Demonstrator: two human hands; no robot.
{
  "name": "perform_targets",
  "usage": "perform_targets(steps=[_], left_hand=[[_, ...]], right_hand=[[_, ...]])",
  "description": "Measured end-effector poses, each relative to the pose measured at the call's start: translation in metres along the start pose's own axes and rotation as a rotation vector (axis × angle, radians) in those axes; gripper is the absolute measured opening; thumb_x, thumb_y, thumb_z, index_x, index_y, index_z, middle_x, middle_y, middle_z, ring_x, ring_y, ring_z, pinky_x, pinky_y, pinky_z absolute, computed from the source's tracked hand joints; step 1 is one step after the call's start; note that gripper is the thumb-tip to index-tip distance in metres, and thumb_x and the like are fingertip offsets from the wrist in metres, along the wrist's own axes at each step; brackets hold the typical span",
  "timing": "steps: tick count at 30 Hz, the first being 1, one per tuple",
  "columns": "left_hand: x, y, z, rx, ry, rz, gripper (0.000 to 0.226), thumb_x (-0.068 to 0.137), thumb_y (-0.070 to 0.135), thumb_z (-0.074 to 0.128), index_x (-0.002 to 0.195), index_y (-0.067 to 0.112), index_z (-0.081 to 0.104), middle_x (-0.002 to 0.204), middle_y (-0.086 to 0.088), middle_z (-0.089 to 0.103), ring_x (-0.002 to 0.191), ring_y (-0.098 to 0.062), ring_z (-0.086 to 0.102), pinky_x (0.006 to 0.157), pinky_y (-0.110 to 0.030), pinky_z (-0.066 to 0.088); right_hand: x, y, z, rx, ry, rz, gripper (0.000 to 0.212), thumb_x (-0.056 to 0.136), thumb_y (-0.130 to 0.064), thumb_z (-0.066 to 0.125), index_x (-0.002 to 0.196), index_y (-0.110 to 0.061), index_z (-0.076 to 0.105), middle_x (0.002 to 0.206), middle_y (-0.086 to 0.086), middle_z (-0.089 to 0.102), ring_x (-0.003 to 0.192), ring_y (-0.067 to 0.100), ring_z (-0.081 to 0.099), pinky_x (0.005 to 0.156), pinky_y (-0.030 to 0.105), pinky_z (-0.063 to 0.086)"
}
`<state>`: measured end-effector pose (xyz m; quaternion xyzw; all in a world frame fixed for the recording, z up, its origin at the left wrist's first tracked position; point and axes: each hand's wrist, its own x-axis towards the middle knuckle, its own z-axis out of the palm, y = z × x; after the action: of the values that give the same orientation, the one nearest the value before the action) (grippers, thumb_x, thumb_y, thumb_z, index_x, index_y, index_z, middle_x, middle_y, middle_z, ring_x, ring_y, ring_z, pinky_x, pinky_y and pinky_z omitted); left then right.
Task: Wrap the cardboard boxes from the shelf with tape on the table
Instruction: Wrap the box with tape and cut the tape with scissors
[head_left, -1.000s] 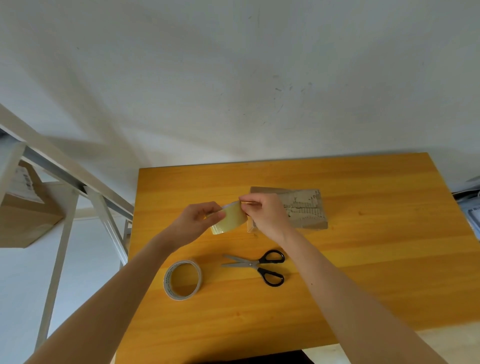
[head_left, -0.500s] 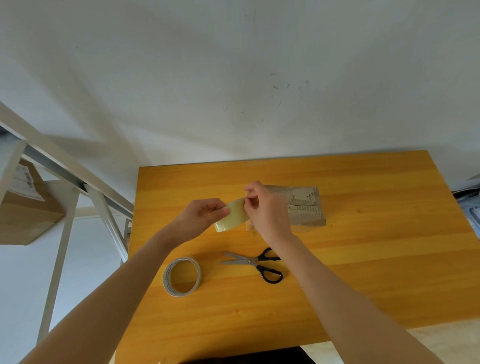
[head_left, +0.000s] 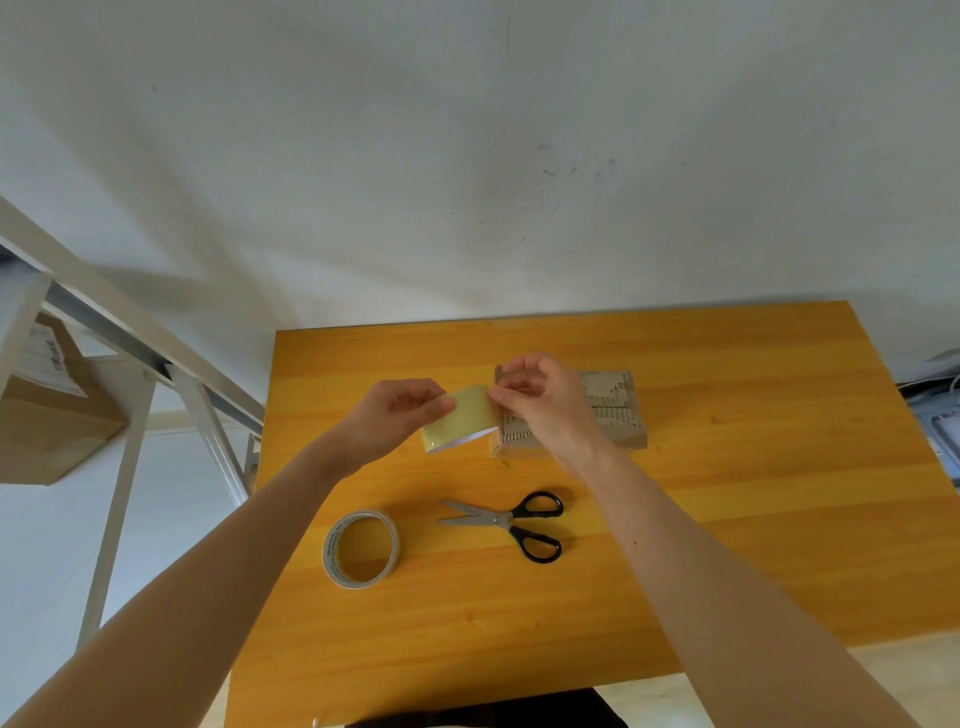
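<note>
The left hand (head_left: 395, 415) is gripping a yellowish tape roll (head_left: 462, 418) above the surface (head_left: 727, 519), while the right hand (head_left: 535, 400) is pinching the roll's free end between curled fingers. The flat cardboard box (head_left: 615, 410) is lying on the surface just behind the right hand. The tape is probably going to feel light, thin and clingy, so holding it taut by its edges is looking wisest.

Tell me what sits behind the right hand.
The cardboard box lies on the table behind the right hand, which pinches a tape strip; the hand covers the box's left part.
</note>
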<state>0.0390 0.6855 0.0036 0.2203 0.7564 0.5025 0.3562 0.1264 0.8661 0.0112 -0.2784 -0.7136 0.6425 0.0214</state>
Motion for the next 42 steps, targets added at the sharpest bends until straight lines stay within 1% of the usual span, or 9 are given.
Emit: perform_targets(steps=[3,7,12,18,26,30,33,38,42], left_hand=[[0.007,-0.002,-0.003,0.051,0.083,-0.017,0.034,0.089,0.034,0.06,0.067,0.008,0.057,0.058,0.006,0.041,0.055,-0.006,0.034,0.051,-0.019,0.026],[0.016,-0.012,-0.011,0.171,0.145,-0.04,0.042,0.085,0.037,0.065,0.06,0.009,0.046,0.055,0.001,0.033,0.051,-0.008,0.029,0.049,-0.021,0.024],[0.019,-0.014,-0.02,0.09,0.022,-0.061,0.048,0.086,0.03,0.067,0.057,0.01,0.034,0.057,0.004,0.023,0.052,-0.01,0.021,0.052,-0.023,0.018],[0.03,-0.038,-0.015,0.431,0.158,-0.105,0.049,0.082,0.046,0.066,0.057,0.011,0.043,0.051,0.002,0.031,0.047,-0.013,0.03,0.048,-0.025,0.023],[0.045,-0.053,-0.015,0.407,0.134,-0.149,0.047,0.078,0.049,0.07,0.055,0.014,0.048,0.052,0.002,0.038,0.051,-0.014,0.037,0.051,-0.027,0.028],[0.049,-0.058,-0.017,0.379,0.143,-0.175,0.044,0.074,0.049,0.073,0.059,0.012,0.056,0.055,0.0,0.043,0.054,-0.015,0.04,0.052,-0.028,0.029],[0.05,-0.056,-0.015,0.355,0.151,-0.191,0.038,0.075,0.046,0.074,0.059,0.016,0.057,0.055,0.001,0.046,0.054,-0.013,0.043,0.05,-0.025,0.03],[0.054,-0.056,-0.016,0.308,0.15,-0.194,0.039,0.074,0.045,0.075,0.07,0.007,0.065,0.059,-0.002,0.05,0.057,-0.014,0.045,0.053,-0.027,0.033],[0.057,-0.056,-0.016,0.316,0.13,-0.196,0.036,0.074,0.043,0.076,0.071,0.009,0.067,0.058,0.0,0.051,0.057,-0.013,0.046,0.053,-0.024,0.033]], right_hand=[[-0.002,-0.003,0.0,0.069,0.02,0.029,0.023,0.084,0.003,0.067,0.103,-0.002,0.057,0.095,0.018,0.066,0.09,0.027,0.068,0.075,0.029,0.059],[-0.001,-0.012,0.003,-0.043,-0.017,-0.009,0.02,0.086,0.001,0.064,0.103,-0.002,0.055,0.094,0.017,0.066,0.084,0.025,0.068,0.077,0.035,0.058],[0.009,-0.009,-0.013,0.01,0.06,0.108,0.028,0.086,0.001,0.065,0.105,-0.011,0.048,0.085,0.007,0.067,0.078,0.019,0.069,0.083,0.038,0.057],[0.014,-0.005,-0.017,-0.029,0.088,0.133,0.034,0.085,0.0,0.066,0.107,-0.014,0.044,0.083,0.005,0.068,0.083,0.018,0.07,0.081,0.03,0.055],[0.027,0.016,-0.012,-0.06,0.128,0.22,0.038,0.081,-0.001,0.072,0.102,-0.016,0.045,0.088,0.005,0.068,0.084,0.017,0.069,0.087,0.038,0.054],[0.03,0.022,-0.007,-0.164,0.151,0.176,0.034,0.082,-0.007,0.072,0.099,-0.019,0.045,0.088,0.004,0.068,0.084,0.019,0.068,0.077,0.033,0.055],[0.032,0.024,-0.005,-0.274,0.159,0.114,0.034,0.082,-0.011,0.072,0.103,-0.017,0.046,0.088,0.001,0.067,0.081,0.012,0.065,0.067,0.024,0.05],[0.035,0.028,0.0,-0.376,0.208,0.018,0.031,0.083,-0.008,0.071,0.099,-0.016,0.046,0.083,-0.001,0.064,0.079,0.01,0.063,0.071,0.022,0.05],[0.032,0.028,0.003,-0.503,0.215,-0.088,0.028,0.085,-0.006,0.068,0.102,-0.012,0.048,0.083,-0.002,0.062,0.077,0.01,0.061,0.069,0.017,0.047]])
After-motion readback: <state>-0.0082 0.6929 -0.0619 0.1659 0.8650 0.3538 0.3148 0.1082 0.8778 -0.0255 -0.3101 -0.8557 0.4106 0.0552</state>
